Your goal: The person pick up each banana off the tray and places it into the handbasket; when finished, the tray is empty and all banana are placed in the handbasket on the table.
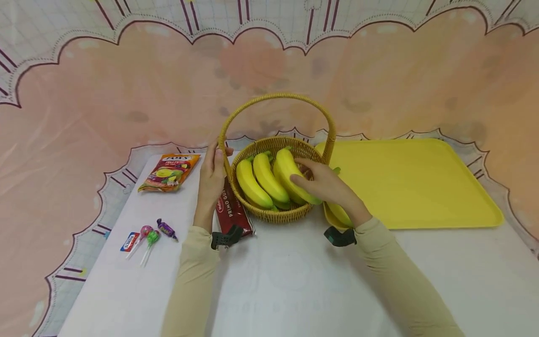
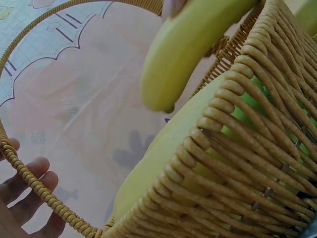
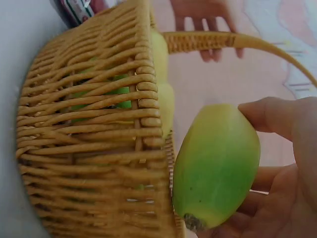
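A woven wicker basket (image 1: 278,216) with a tall arched handle (image 1: 278,96) holds several yellow bananas (image 1: 252,185) with green tips. My right hand (image 1: 328,185) pinches one banana (image 1: 288,168) between thumb and fingers, over the right side of the basket. In the right wrist view the green end of this banana (image 3: 218,158) tilts toward the camera beside the rim. At the handle's left base is my left hand (image 1: 210,180), its extended fingers (image 2: 39,168) passing behind the handle. Another banana (image 1: 338,215) lies right of the basket, partly hidden by my right arm.
A yellow tray (image 1: 421,187) lies to the right. Left of the basket are an orange candy bag (image 1: 170,173), two lollipops (image 1: 152,237), a purple-wrapped candy (image 1: 167,229) and a small red-blue packet (image 1: 129,242). A dark red package (image 1: 233,213) lies partly under the basket's left side.
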Action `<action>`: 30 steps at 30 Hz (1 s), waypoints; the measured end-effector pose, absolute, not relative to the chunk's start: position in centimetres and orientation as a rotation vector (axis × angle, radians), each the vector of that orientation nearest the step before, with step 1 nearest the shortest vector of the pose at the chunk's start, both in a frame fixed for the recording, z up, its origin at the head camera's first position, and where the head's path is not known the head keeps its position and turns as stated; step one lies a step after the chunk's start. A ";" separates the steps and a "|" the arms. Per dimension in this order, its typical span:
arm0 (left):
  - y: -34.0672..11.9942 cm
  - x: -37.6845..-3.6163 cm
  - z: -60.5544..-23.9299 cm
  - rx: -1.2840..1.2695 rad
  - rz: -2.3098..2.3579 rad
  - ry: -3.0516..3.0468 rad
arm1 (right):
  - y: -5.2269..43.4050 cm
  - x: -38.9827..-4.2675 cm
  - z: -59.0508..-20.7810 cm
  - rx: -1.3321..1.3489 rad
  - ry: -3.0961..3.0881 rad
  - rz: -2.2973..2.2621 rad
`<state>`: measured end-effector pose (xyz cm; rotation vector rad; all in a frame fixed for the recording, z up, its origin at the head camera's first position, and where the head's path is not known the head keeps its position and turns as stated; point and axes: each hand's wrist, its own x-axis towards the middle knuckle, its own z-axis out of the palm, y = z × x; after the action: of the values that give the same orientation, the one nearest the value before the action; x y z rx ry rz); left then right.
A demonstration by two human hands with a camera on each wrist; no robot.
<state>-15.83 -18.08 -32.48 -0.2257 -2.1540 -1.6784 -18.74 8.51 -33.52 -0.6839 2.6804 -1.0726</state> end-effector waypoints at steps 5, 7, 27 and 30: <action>-18.2 -15.9 -32.5 -0.223 -1.692 -2.145 | 6.4 -20.7 -33.9 -0.661 2.732 -1.006; -18.2 -15.9 -32.6 -0.228 -1.687 -2.145 | 5.7 -21.3 -34.3 -0.644 2.748 -0.968; -18.1 -15.9 -32.4 -0.225 -1.675 -2.156 | 7.5 -20.3 -35.5 -0.651 2.841 -1.242; -18.0 -15.9 -32.4 -0.231 -1.666 -2.157 | 9.3 -19.5 -35.8 -0.593 2.873 -1.351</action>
<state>-15.88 -18.02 -32.45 -0.2310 -2.1573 -1.6662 -19.49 9.28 -35.78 -0.5931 2.8732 -1.3509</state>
